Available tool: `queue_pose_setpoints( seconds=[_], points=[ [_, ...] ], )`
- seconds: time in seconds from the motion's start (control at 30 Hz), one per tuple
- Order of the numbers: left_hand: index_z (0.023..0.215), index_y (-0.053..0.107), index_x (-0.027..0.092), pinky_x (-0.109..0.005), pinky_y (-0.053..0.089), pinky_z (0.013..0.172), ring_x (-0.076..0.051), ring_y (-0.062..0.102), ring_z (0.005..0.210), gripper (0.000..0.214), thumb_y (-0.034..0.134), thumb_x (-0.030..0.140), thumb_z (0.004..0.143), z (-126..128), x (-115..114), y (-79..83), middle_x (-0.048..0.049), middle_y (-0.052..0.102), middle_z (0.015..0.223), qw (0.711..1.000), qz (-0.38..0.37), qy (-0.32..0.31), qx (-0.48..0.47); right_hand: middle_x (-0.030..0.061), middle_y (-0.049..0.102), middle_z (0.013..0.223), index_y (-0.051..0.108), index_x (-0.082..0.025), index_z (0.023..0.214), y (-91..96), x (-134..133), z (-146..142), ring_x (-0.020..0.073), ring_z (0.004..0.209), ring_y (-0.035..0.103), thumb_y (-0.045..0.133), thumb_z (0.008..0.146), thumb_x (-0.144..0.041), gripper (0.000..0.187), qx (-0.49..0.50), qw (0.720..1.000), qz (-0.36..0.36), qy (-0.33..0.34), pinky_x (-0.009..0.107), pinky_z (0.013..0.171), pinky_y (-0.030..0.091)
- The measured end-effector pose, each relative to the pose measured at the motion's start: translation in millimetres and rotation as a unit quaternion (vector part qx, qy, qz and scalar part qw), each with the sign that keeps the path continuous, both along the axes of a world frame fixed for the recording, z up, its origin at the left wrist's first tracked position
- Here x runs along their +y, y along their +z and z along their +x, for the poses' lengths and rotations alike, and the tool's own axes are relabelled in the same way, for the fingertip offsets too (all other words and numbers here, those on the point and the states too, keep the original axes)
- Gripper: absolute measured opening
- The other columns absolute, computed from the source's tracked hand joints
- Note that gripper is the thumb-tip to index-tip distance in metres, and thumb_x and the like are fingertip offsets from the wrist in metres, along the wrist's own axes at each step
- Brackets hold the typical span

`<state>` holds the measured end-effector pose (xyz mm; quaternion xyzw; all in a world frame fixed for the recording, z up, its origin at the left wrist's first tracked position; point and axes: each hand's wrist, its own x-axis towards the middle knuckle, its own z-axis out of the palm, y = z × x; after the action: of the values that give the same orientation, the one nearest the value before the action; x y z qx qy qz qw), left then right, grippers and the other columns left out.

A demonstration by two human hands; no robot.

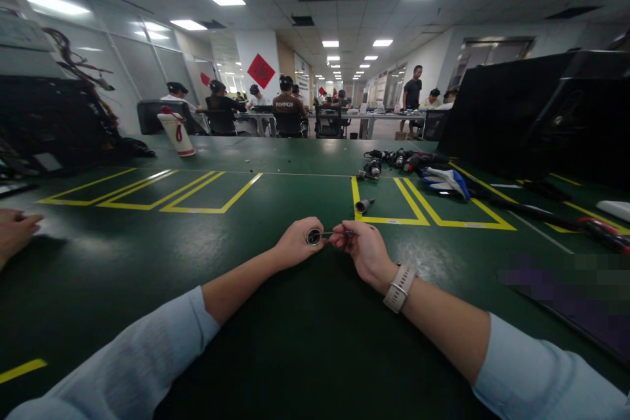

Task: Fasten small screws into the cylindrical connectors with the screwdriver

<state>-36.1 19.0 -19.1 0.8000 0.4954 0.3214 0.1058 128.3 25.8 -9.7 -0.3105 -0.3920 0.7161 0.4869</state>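
Observation:
My left hand (299, 243) is closed around a small round metal part (314, 237), its ringed open end facing me. My right hand (361, 244) pinches a thin metal rod-like tool (327, 233), whose far end meets the opening of the round part. How deep the tip goes in, I cannot tell. Both hands are close together above the green table (285, 341). Just beyond my right hand, a similar dark cylindrical metal part (364, 206) lies on its side by the yellow tape.
Past the loose part lie several dark metal tools (394, 161) and a blue-and-white glove (445, 182). A white cup-like container (176, 133) stands far left. Another person's hand (17, 231) rests at the left edge. Dark screens (522, 111) rise at right.

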Motion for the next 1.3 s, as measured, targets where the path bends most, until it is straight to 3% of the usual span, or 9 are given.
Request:
queue_pose_setpoints(
  seconds=[0.13,0.23,0.53,0.63,0.83,1.0,1.1,1.2,1.3],
  points=[
    [0.069,0.050,0.017,-0.022,0.037,0.054,-0.011,0.049,0.060,0.010,0.057,0.023,0.072,0,-1,-0.1,0.0025,0.051,0.066,1.000,0.002,0.000,0.022,0.0032,0.063,0.056,0.065,-0.014,0.058,3.1,-3,2,0.0133,0.055,0.055,0.056,0.071,-0.022,0.018,-0.045,0.988,0.148,-0.009,0.025,0.055,0.041],
    [0.069,0.051,0.017,-0.023,0.037,0.055,-0.011,0.049,0.061,0.008,0.056,0.022,0.073,0,-2,0.1,0.0018,0.052,0.068,0.999,0.003,0.002,0.043,0.0024,0.062,0.055,0.066,-0.014,0.057,6.7,-5,3,0.0139,0.056,0.055,0.056,0.070,-0.022,0.018,-0.075,0.979,0.188,0.012,0.026,0.055,0.041],
    [0.065,0.048,0.016,-0.021,0.035,0.052,-0.010,0.046,0.057,0.014,0.057,0.023,0.072,2,-2,3.0,0.0037,0.048,0.062,1.000,-0.003,-0.010,0.008,0.0048,0.062,0.051,0.062,-0.013,0.054,2.0,1,2,0.0111,0.046,0.051,0.053,0.070,-0.021,0.020,-0.004,1.000,-0.022,0.016,0.025,0.052,0.040],
    [0.065,0.047,0.016,-0.021,0.035,0.052,-0.009,0.045,0.056,0.014,0.057,0.023,0.072,2,-2,2.8,0.0040,0.048,0.061,1.000,-0.005,-0.006,-0.007,0.0049,0.062,0.051,0.063,-0.013,0.055,-1.5,3,1,0.0114,0.046,0.051,0.052,0.071,-0.021,0.021,0.014,0.999,-0.037,0.012,0.026,0.052,0.040],
    [0.067,0.049,0.016,-0.021,0.036,0.052,-0.010,0.047,0.058,0.012,0.057,0.023,0.072,1,-2,1.9,0.0029,0.051,0.065,1.000,-0.011,-0.011,-0.001,0.0034,0.063,0.054,0.065,-0.013,0.056,1.4,-1,2,0.0132,0.053,0.054,0.057,0.069,-0.023,0.018,-0.032,0.991,0.130,-0.007,0.027,0.054,0.040],
    [0.068,0.049,0.016,-0.021,0.036,0.052,-0.010,0.047,0.057,0.012,0.057,0.024,0.073,1,-2,2.3,0.0028,0.051,0.064,1.000,-0.013,-0.011,0.000,0.0037,0.063,0.055,0.065,-0.013,0.058,4.4,-4,2,0.0131,0.052,0.052,0.055,0.070,-0.024,0.019,-0.033,0.994,0.106,0.011,0.027,0.055,0.039],
    [0.068,0.050,0.016,-0.022,0.037,0.052,-0.010,0.048,0.058,0.011,0.057,0.023,0.072,1,-2,2.5,0.0023,0.052,0.065,1.000,-0.013,-0.012,0.002,0.0031,0.062,0.055,0.065,-0.015,0.059,2.9,-2,4,0.0134,0.053,0.053,0.053,0.072,-0.024,0.021,-0.028,0.990,0.136,-0.003,0.027,0.055,0.040],
    [0.068,0.051,0.016,-0.022,0.038,0.053,-0.011,0.049,0.060,0.012,0.059,0.025,0.072,1,-2,1.8,0.0021,0.053,0.065,1.000,-0.009,-0.006,0.005,0.0019,0.061,0.056,0.064,-0.016,0.059,2.2,-2,6,0.0143,0.056,0.053,0.052,0.074,-0.025,0.022,-0.067,0.976,0.207,-0.025,0.027,0.055,0.040],
    [0.070,0.052,0.016,-0.023,0.038,0.054,-0.012,0.050,0.061,0.012,0.058,0.026,0.072,1,-2,1.0,0.0015,0.053,0.067,1.000,-0.003,0.000,0.015,0.0004,0.059,0.056,0.063,-0.018,0.057,4.2,-6,7,0.0145,0.057,0.053,0.051,0.076,-0.025,0.024,-0.157,0.943,0.291,-0.042,0.028,0.056,0.039]
  ],
)
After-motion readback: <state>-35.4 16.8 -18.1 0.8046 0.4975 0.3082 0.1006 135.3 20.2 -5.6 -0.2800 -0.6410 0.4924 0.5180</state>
